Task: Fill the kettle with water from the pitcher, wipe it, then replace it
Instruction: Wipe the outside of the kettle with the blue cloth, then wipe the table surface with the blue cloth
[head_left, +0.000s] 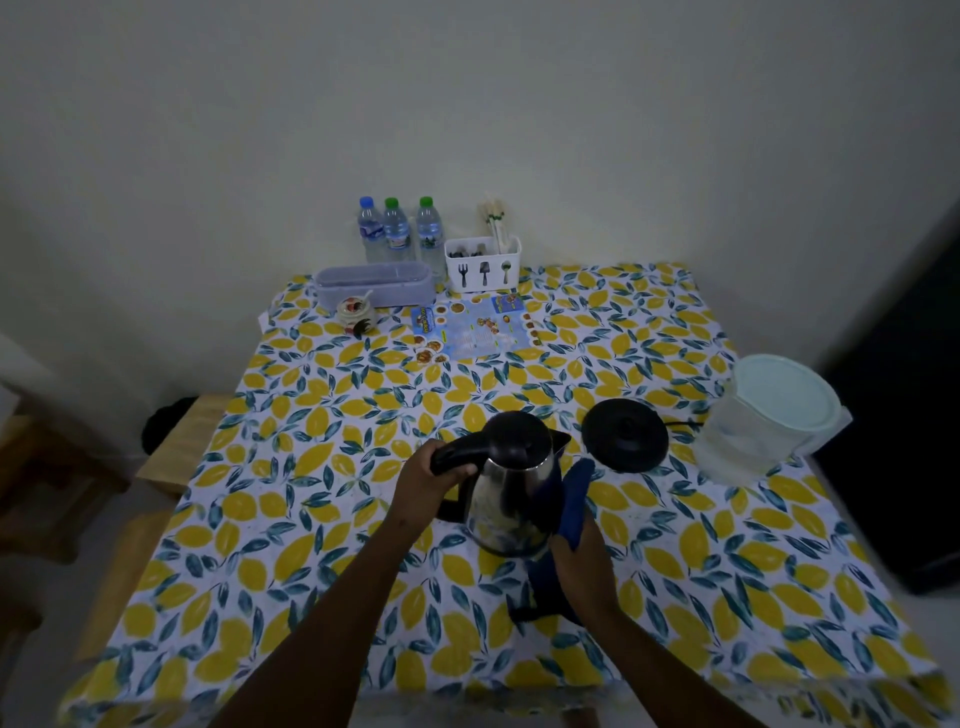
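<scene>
Your left hand grips the handle of the kettle, tilted above the tablecloth, w/ your right hand pressing the blue cloth on its side, so 1 hard wipe could slop water near the base.

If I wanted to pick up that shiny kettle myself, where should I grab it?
Probably by the black handle on the kettle, coming from the left: it juts out that way, opposite the spout, and the left hand already has its grip there.
</scene>
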